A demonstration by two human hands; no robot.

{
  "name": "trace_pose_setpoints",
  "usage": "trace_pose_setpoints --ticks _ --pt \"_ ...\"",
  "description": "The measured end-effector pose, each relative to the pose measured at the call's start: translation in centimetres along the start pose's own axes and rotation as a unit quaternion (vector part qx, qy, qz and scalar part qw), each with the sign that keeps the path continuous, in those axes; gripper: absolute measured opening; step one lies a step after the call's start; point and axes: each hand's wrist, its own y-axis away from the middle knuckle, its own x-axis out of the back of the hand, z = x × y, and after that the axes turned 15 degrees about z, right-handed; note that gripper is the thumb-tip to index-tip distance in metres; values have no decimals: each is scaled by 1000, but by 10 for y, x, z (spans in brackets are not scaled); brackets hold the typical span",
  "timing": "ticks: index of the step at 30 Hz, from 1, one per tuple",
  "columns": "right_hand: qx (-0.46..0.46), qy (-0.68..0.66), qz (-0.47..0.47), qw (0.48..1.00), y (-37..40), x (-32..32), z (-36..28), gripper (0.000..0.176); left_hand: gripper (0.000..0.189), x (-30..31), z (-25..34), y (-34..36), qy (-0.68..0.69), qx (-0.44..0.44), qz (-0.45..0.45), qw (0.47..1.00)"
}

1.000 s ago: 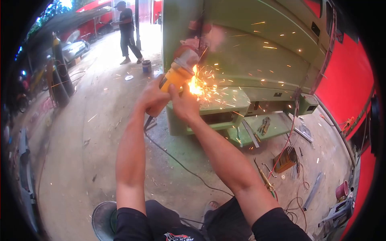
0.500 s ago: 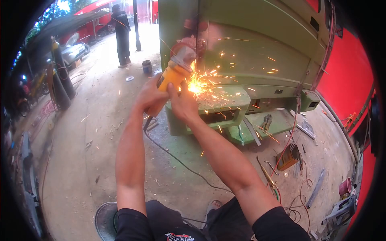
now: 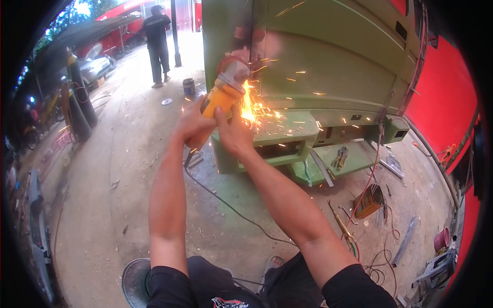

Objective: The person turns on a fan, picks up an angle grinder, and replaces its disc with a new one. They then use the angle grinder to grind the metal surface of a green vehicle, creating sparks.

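Both of my hands hold a yellow angle grinder up against the edge of a green metal vehicle body. My left hand is wrapped round the left side of the tool's body. On its right side my right hand grips it, with the thumb on the yellow housing. The grinder's disc touches or nearly touches the panel edge; the exact contact is hidden. Bright sparks spray down and right from it over a green step. A dark cord hangs from the grinder to the floor.
Another person stands at the upper left near a post. A dark can and gas cylinders stand left. On the right are pliers, a rectangular tin, a torch with hoses and a pink cup.
The spark spray has narrowed and points more steeply down. The person in the background has shifted slightly and changed stance. My hands and the grinder stay nearly in place.
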Motion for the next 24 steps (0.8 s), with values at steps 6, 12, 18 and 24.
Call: trace_pose_setpoints --ticks 6,12,18,24 --pt "-2 38 5 999 1 3 -4 75 74 -1 -7 -1 25 -6 -12 1000" --pt "4 17 11 1000 1 3 -3 73 72 2 -2 0 -7 1 3 1000" --pt "-6 10 3 1000 1 4 -5 73 81 2 -3 -4 25 -2 -28 999" --pt "-10 18 -2 1000 3 4 -6 74 79 1 -14 -5 3 -22 -19 1000"
